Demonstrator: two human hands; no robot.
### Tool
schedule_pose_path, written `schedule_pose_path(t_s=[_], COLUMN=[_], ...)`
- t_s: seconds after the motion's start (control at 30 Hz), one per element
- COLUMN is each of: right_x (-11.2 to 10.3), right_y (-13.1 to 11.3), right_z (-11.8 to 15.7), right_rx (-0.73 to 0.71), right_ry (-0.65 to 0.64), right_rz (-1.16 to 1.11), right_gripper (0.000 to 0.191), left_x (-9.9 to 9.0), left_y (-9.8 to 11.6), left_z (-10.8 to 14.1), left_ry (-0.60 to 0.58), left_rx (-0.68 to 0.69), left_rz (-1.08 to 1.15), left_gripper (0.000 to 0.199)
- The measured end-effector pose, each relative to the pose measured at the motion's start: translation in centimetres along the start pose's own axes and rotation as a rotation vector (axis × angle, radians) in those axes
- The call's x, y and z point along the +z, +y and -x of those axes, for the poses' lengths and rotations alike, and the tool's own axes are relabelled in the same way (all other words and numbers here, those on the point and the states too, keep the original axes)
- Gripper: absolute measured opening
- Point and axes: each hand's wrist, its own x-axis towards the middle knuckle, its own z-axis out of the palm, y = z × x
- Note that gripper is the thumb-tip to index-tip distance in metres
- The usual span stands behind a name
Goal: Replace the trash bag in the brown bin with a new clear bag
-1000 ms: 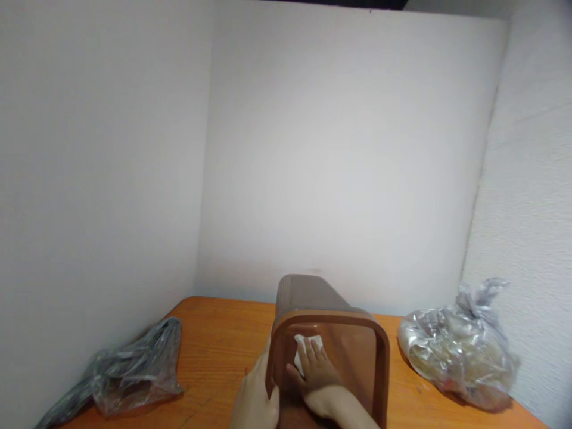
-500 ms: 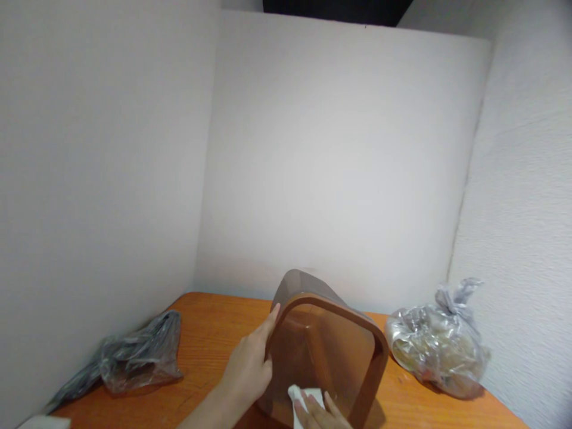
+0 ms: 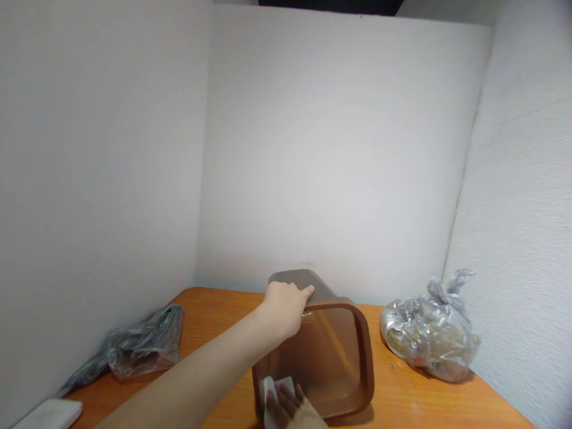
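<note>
Head view: brown rounded-rectangular plastic bin tipped on its side at lower centre, mouth facing me, on orange-brown wooden surface. My left hand holds its upper-left rim. My right hand, bottom centre, fingers holding thin white wipe inside bin. Knotted clear plastic bag lower right; crumpled grey plastic bag lower left.
</note>
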Motion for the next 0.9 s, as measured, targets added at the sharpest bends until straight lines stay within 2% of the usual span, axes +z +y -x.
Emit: schedule_pose_path(t_s=[0.1, 0.27, 0.37, 0.47, 0.53, 0.6, 0.7, 0.8, 0.9], right_x=[0.5, -0.7, -2.3, -4.9, -6.4, -6.6, -4.0, -0.5, 0.5], right_y=[-0.4, -0.6, -0.7, -0.1, 0.7, 1.4, 2.0, 1.9, 1.5], right_z=[-0.7, -1.4, -1.4, -0.8, -0.4, -0.1, 0.1, 0.1, -0.5], right_rx=[0.048, 0.107, 0.215, 0.342, 0.359, 0.335, 0.219, 0.051, 0.054], right_ry=[0.031, -0.061, -0.109, -0.022, 0.024, 0.029, 0.015, 0.031, 0.006], right_rz=[-0.083, -0.199, -0.258, -0.271, -0.239, -0.192, -0.097, 0.039, 0.053], right_gripper=[0.061, 0.070, 0.073, 0.074, 0.069, 0.063, 0.052, 0.046, 0.053], left_x=[0.7, 0.4, -0.7, -0.6, 1.1, 4.2, 10.3, 15.3, 17.6], left_y=[1.1, 1.1, -0.4, -2.5, -3.8, -4.7, -5.3, -5.3, -5.2], left_z=[-1.4, -2.1, -0.7, 1.6, 3.4, 5.1, 7.0, 7.7, 7.6], left_ry=[0.001, -0.014, 0.004, 0.121, 0.246, 0.352, 0.469, 0.482, 0.409], left_rx=[-0.005, 0.003, 0.047, 0.103, 0.066, -0.059, -0.303, -0.370, -0.428], left_rz=[0.003, 0.032, 0.058, 0.179, 0.305, 0.435, 0.659, 0.827, 0.871], left_gripper=[0.063, 0.052, 0.060, 0.079, 0.083, 0.086, 0.083, 0.070, 0.047])
